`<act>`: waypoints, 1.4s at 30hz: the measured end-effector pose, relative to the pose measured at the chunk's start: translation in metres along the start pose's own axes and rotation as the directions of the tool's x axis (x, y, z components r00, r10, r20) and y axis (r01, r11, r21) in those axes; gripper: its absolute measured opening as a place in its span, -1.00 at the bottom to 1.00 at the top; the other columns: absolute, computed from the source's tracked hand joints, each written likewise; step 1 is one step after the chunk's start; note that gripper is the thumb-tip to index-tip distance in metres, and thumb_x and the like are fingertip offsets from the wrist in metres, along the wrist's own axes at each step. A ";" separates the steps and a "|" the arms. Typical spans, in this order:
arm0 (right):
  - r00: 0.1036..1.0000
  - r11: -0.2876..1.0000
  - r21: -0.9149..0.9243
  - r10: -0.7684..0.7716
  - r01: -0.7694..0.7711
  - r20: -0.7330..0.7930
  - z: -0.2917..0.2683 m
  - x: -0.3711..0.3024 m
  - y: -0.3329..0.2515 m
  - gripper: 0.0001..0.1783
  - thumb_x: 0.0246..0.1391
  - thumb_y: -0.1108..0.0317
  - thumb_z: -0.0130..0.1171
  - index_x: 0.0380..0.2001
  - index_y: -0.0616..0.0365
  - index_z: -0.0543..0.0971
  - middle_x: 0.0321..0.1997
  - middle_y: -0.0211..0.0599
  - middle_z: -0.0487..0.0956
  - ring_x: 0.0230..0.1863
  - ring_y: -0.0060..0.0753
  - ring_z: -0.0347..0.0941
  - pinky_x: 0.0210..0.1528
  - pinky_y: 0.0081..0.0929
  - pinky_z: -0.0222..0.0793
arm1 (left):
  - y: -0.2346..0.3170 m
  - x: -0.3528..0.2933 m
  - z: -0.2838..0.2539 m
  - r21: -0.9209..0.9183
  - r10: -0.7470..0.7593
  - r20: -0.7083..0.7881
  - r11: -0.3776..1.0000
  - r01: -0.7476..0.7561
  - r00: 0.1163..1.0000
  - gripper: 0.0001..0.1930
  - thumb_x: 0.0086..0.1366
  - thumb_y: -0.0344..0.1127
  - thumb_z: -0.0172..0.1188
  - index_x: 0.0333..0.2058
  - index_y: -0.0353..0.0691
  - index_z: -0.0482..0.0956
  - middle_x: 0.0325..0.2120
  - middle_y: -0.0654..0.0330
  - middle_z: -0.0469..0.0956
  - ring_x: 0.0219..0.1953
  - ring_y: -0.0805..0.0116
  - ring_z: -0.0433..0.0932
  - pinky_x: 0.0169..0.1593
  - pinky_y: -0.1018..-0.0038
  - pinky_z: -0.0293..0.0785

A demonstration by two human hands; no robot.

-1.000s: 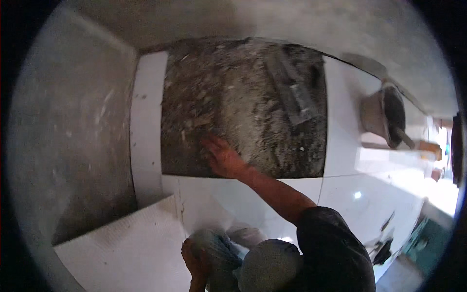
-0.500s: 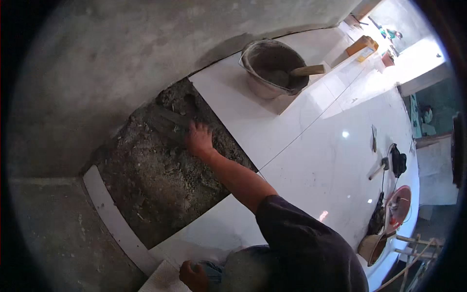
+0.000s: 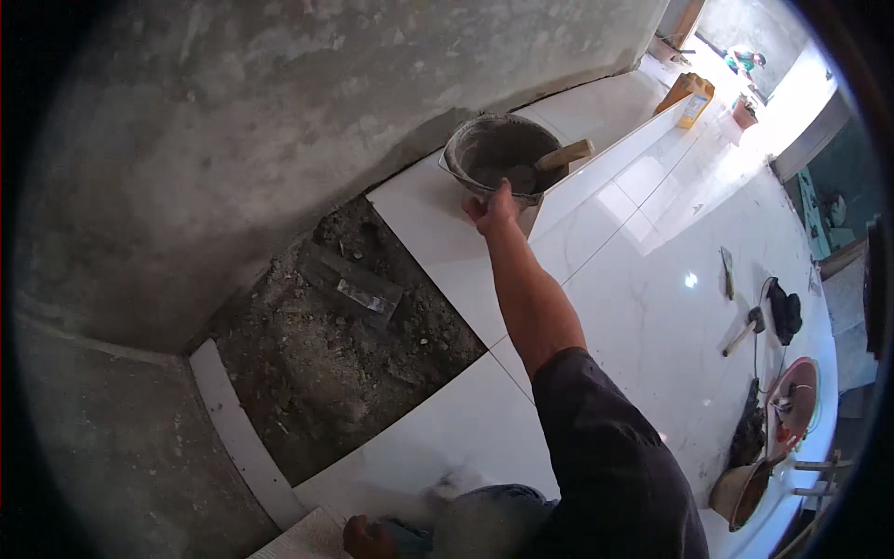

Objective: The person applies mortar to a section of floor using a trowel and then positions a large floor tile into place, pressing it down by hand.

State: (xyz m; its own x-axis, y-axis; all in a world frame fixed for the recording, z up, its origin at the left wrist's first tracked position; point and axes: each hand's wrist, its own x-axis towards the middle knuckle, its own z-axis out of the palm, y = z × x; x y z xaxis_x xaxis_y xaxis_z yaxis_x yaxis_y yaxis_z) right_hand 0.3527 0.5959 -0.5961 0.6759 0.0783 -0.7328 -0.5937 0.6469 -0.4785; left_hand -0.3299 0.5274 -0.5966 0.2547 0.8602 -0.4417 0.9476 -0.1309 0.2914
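My right hand (image 3: 496, 210) reaches far out to the near rim of a mortar-crusted bucket (image 3: 473, 154), its fingers hooked over the rim and the thumb outside. Grey mortar lies inside, and a tool with a wooden handle (image 3: 565, 155) leans out over the right side; its head is hidden. At the lower edge my left hand (image 3: 366, 538) is dark and partly cut off, with curled fingers beside a pale textured slab (image 3: 303, 538). Whatever it may hold is hidden. In the rough bed of dirt (image 3: 326, 373) lies a flat grey strip (image 3: 358, 287) with a shiny end.
White floor tiles (image 3: 438, 429) border the bed, with bare grey walls (image 3: 233, 140) behind. A tile stands on edge (image 3: 605, 168) beside the bucket. A yellow jug (image 3: 694, 98) is farther off. At right lie a hammer (image 3: 743, 333), a putty knife (image 3: 726, 270) and basins (image 3: 792, 401).
My right hand has left the strip in the dirt and moved up and right to the bucket's rim. The view has shifted slightly. My left hand stays low.
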 end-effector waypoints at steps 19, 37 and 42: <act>0.799 0.805 -0.503 0.063 0.313 0.598 -0.097 -0.060 0.046 -0.52 0.16 0.20 0.01 0.05 0.32 0.34 0.09 -0.04 0.37 -0.03 -0.12 0.43 -0.16 -0.19 0.58 | -0.015 0.003 0.005 0.096 0.292 -0.208 0.956 -0.278 0.933 -0.65 0.03 -0.22 0.17 -0.22 -0.30 0.50 -0.27 -0.05 0.53 -0.18 -0.10 0.49 -0.08 0.09 0.38; 0.974 0.929 -0.368 0.046 0.041 0.223 -0.293 -0.202 -0.002 -0.57 0.18 0.16 -0.03 0.04 0.15 0.31 -0.05 -0.20 0.46 -0.19 -0.26 0.46 -0.33 -0.32 0.48 | -0.021 -0.010 0.001 -0.044 0.208 -0.199 0.974 -0.221 0.958 -0.66 0.08 -0.35 0.15 -0.15 -0.36 0.47 -0.14 -0.11 0.48 -0.05 -0.10 0.43 0.06 0.08 0.29; 0.971 0.956 -0.284 0.138 -0.079 0.194 -0.287 -0.236 0.034 -0.29 0.17 -0.06 0.04 0.21 0.15 0.14 0.07 -0.13 0.39 -0.08 -0.19 0.43 -0.17 -0.23 0.49 | -0.029 -0.008 0.000 -0.048 0.246 -0.208 0.964 -0.261 0.947 -0.67 0.06 -0.36 0.13 -0.18 -0.39 0.48 -0.18 -0.14 0.49 -0.08 -0.12 0.44 0.04 0.06 0.31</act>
State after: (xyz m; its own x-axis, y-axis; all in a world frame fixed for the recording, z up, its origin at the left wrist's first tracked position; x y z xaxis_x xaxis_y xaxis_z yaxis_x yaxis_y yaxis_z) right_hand 0.0476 0.3822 -0.5785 0.6594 0.3129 -0.6836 -0.7447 0.3968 -0.5366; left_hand -0.3598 0.5241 -0.6020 0.4338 0.8848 -0.1704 0.8382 -0.3269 0.4365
